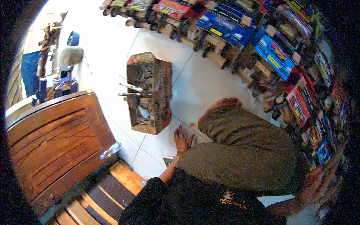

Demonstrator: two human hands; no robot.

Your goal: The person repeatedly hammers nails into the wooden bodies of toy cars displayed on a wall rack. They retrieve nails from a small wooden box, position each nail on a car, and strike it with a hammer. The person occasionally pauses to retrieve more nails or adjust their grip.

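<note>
My left hand (182,140) hangs low over the white tiled floor, its fingers apart and nothing in it. Just beyond it stands a worn wooden toolbox (164,108), filled with small metal parts and loose pieces, with a few long tool handles (137,90) poking out over its left side. Beside my left wrist lies a small dark flat packet (168,160). My right hand (317,182) is out at the far right, somewhat blurred, with fingers stretched out near a crowd of toy trucks (276,54). I cannot make out whether it touches any of them.
Rows of blue and red wooden toy trucks on black wheels curve round the far and right sides. A brown wooden panel (60,138) and a slatted wooden bench (101,191) stand at left. A clear plastic bottle (110,150) is by the panel. My folded legs (240,150) fill the middle.
</note>
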